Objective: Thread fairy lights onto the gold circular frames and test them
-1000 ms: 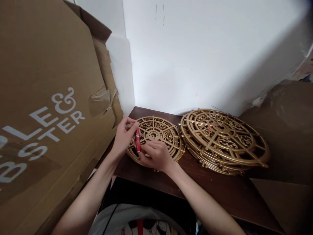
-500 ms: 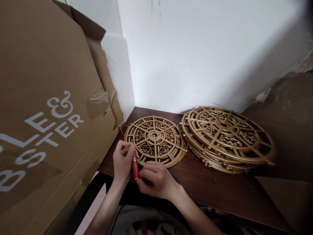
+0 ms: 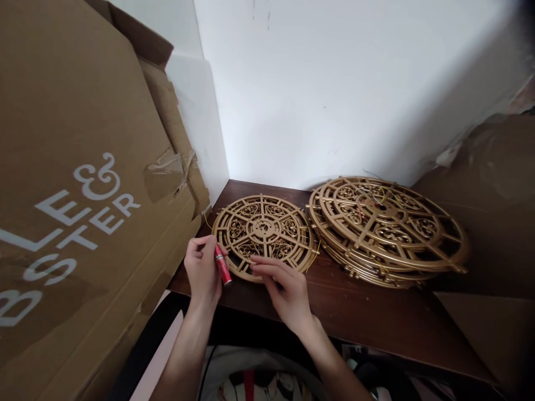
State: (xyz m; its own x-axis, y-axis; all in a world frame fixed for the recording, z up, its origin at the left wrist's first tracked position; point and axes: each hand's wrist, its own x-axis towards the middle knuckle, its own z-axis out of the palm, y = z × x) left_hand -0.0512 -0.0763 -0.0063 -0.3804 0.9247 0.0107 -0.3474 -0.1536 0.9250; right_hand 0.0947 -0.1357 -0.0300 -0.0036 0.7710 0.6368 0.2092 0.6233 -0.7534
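Observation:
My left hand (image 3: 203, 270) is closed around a slim red cylinder (image 3: 223, 266) with a silvery lower end, which tilts down to the right. It looks like a small battery or tube; I cannot tell which. Just right of it, my right hand (image 3: 286, 289) has its fingers bent and drawn together at the tips, over the front rim of a gold openwork disc (image 3: 264, 227). Whatever those fingertips hold, if anything, is too small to make out. The disc lies flat, with scrollwork panels, spokes and thin yellow wires at its edges.
At the right, several similar gold discs lie in a leaning stack (image 3: 388, 228) on the dark brown tabletop (image 3: 343, 301). A large printed cardboard box (image 3: 83, 139) fills the left side. Behind is a white wall (image 3: 313, 83); more cardboard (image 3: 493, 195) stands at the far right.
My right hand has come away from the red cylinder's lower end, moving right and up over the disc. My left hand has shifted slightly left and up with the cylinder, now more tilted.

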